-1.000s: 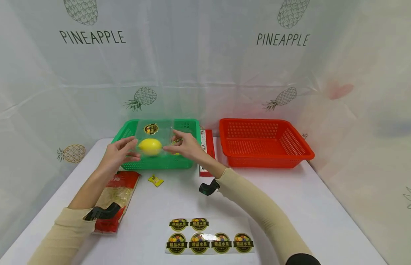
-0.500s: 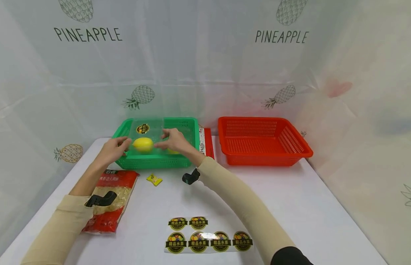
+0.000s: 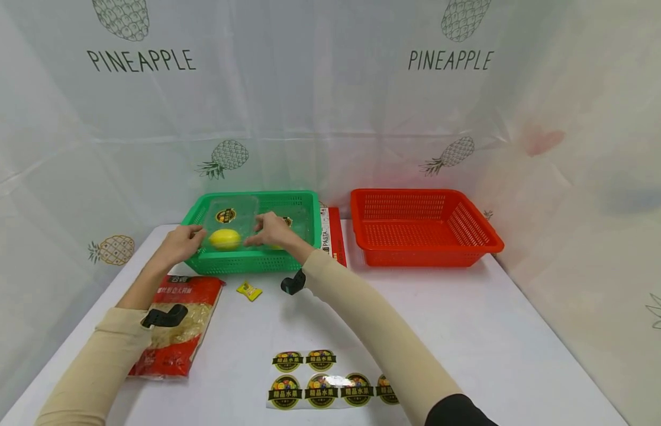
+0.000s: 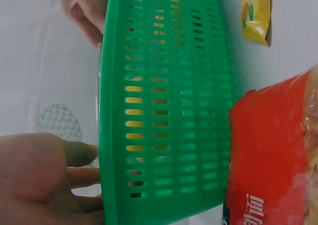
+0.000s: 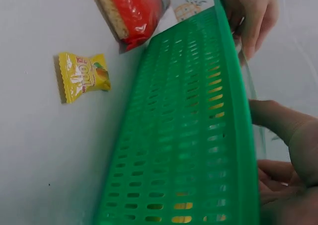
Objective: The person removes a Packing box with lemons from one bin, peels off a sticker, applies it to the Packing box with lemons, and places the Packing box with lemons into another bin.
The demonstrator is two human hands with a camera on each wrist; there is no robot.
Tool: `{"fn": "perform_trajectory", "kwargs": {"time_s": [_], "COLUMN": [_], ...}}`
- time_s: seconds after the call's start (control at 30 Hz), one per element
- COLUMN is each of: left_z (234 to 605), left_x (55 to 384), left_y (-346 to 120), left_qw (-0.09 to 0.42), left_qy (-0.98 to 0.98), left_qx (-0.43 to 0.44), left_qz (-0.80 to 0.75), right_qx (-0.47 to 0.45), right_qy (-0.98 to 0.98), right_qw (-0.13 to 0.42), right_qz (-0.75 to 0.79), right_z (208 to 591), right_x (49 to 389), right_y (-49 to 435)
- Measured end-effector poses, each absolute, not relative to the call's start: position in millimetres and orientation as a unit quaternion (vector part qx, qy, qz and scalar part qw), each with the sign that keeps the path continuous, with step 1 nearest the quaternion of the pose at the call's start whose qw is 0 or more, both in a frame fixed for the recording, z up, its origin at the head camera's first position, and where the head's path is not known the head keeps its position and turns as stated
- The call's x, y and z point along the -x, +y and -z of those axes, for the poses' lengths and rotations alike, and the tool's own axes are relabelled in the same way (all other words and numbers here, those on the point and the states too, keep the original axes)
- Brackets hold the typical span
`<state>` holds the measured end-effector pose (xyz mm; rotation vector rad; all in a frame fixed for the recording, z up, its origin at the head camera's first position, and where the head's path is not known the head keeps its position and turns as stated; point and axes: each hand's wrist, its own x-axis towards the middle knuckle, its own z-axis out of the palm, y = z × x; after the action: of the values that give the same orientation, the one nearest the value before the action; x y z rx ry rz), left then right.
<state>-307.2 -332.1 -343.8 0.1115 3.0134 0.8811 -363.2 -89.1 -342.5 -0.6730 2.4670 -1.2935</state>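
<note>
The left hand (image 3: 182, 241) and the right hand (image 3: 270, 230) grasp the two ends of a clear plastic clamshell box (image 3: 231, 225), fingers curled round its edges, with a lemon (image 3: 225, 239) inside and a round fruit sticker (image 3: 226, 215) on its lid. The box sits low inside the green basket (image 3: 303, 204) at the back of the table (image 3: 468, 331); whether it rests on the basket floor cannot be told. The box is probably light, thin and flexible, so it may buckle or pop open if squeezed; the stiffer rims at both ends look like the best place to hold, keeping it level so the lemon does not roll. Both forearms reach forward over the table, wrists above the basket's near wall, palms turned inward toward each other. Near the left forearm lies a red noodle packet (image 3: 176, 331), with a small yellow candy packet (image 3: 249, 290) beside it.
</note>
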Motion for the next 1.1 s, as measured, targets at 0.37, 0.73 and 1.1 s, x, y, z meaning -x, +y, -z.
{"fn": "perform_trajectory", "kwargs": {"time_s": [0.37,0.73,1.1], "left_z": [340,338,344], "left_x": [310,312,317], "left_y": [-329,-324,-325], "left_qw": [0.008,0.004,0.005], "left_qy": [0.971,0.976,0.978], "left_qx": [-0.03,-0.027,-0.021], "left_qz": [-0.237,-0.218,-0.207], "right_qx": [0.246,0.231,0.199], "right_qy": [0.854,0.855,0.88], "right_qw": [0.132,0.136,0.101], "right_qz": [0.438,0.445,0.42], "right_z": [353,352,357], "right_x": [371,370,365], "right_y": [-89,-91,-97]}}
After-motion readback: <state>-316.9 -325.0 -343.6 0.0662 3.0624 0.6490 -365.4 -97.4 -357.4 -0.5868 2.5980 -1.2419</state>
